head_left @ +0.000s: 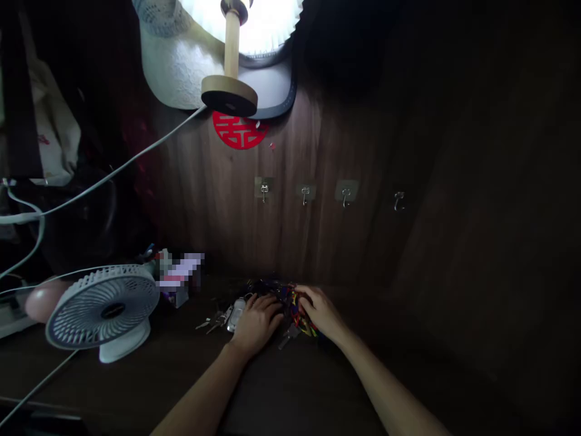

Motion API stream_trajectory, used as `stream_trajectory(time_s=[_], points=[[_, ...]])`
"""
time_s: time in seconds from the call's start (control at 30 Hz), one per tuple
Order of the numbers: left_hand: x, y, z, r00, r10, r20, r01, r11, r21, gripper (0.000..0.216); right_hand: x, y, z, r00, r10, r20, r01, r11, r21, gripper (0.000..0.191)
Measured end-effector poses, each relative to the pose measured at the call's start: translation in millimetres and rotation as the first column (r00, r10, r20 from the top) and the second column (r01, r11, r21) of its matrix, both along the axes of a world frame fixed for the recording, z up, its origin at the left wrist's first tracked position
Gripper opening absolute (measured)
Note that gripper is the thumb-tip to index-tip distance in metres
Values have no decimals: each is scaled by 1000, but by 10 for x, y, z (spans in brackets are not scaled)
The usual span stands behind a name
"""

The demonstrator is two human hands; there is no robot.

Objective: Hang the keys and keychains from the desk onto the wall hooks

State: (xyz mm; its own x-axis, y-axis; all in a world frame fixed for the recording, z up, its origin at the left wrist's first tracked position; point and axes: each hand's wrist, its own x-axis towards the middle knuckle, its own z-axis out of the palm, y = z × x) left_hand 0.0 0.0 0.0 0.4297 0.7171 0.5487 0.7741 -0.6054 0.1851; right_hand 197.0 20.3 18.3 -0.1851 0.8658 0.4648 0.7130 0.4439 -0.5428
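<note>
Right hand [320,312] on tangled cords [296,304], left hand [256,324] seemingly against them

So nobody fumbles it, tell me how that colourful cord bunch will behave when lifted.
The colourful cord bunch under the right hand looks thin and braided, so it will probably flop rather than hold shape. It seems tangled, so it may lift as one snarl. The metal keys near the left hand may swing and add weight if attached.
</note>
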Motion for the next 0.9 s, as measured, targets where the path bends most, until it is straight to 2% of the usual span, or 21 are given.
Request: stream_trajectory(time_s=[0.1, 0.37, 0.53, 0.73, 0.9], points=[[-3, -16, 18, 1000, 10, 6, -10, 1000, -2, 26, -120, 112, 42, 994, 18, 110, -15, 1000, -25, 32], [-2, 12, 10, 997, 60, 45, -59, 998, -18, 25, -457, 421, 151, 916, -209, 341, 205, 978, 48, 28], [-9, 39, 21, 989, 118, 88, -119, 993, 1, 29, -511, 532, 134, 869, -228, 439, 243, 970, 23, 24], [-22, 13, 89, 974, 226, 32, -227, 974, 23, 31, -510, 512, 74, 841, -270, 469, 305, 952, 2, 20], [-41, -8, 109, 971, 238, 4, -238, 971, 37, 31, -389, 435, 62, 839, -283, 465, 322, 947, -4, 20]])
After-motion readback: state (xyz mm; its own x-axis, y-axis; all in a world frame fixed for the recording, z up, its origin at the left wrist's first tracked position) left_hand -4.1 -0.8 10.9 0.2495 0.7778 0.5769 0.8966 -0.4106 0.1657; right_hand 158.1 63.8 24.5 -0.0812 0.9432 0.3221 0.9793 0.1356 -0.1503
